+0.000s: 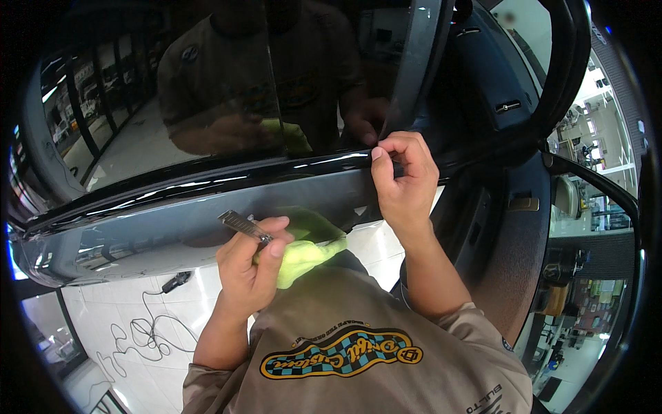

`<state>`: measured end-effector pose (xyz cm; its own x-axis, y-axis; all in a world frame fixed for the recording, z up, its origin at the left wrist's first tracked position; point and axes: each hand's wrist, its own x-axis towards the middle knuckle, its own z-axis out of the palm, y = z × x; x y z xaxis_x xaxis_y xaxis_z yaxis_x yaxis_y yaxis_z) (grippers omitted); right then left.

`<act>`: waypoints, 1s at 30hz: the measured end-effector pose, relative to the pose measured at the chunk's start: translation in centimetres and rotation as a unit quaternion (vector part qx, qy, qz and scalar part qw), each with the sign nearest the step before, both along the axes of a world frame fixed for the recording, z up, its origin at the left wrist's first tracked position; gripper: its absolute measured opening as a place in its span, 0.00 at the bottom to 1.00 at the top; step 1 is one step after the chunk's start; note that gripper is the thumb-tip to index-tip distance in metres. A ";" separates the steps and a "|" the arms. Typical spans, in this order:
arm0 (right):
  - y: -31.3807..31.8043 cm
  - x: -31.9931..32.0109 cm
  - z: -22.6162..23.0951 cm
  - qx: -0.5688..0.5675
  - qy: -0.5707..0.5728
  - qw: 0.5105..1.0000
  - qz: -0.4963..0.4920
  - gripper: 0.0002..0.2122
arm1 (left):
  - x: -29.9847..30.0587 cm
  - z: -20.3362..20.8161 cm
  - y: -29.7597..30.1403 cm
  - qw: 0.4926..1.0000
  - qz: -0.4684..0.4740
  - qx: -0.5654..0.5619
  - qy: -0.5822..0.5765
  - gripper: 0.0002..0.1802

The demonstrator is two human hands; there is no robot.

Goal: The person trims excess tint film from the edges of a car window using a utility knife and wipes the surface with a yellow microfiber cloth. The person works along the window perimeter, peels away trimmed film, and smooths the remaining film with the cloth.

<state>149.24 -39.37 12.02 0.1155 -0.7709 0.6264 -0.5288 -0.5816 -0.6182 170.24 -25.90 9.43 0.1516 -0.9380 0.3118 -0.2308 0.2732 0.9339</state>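
Note:
My left hand (249, 265) is closed around a slim metal utility knife (240, 223) and a bunched yellow-green cloth (300, 262). The knife points up and left, in front of the grey car door (303, 193). My right hand (407, 172) pinches at the rear end of the glossy black trim strip (241, 174) under the dark window (221, 90), thumb against fingertip. Whatever lies between those fingertips is too small to make out. The window glass mirrors my shirt and hands.
The door stands ajar, with the car's dark interior panel (483, 241) to the right. A black cable (148, 338) with a dark plug-like end (176, 281) lies on the white tiled floor (89, 310). Beyond the car at the right are shelves (600, 297) with goods.

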 end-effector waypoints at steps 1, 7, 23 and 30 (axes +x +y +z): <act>0.0 0.0 0.3 0.004 0.016 1.000 -0.007 0.05 | 0.1 0.0 0.0 1.000 -0.001 0.001 0.004 0.15; -0.2 0.1 1.1 -0.014 0.093 0.995 -0.020 0.05 | 0.1 0.0 -0.1 1.000 -0.001 -0.005 -0.007 0.16; -0.1 0.8 2.3 -0.007 0.155 0.986 -0.068 0.04 | -0.1 -0.1 0.0 1.000 -0.003 -0.011 -0.002 0.16; 0.5 -0.1 1.3 0.060 0.052 0.997 -0.006 0.05 | 0.1 -0.2 0.0 1.000 0.001 -0.014 -0.008 0.16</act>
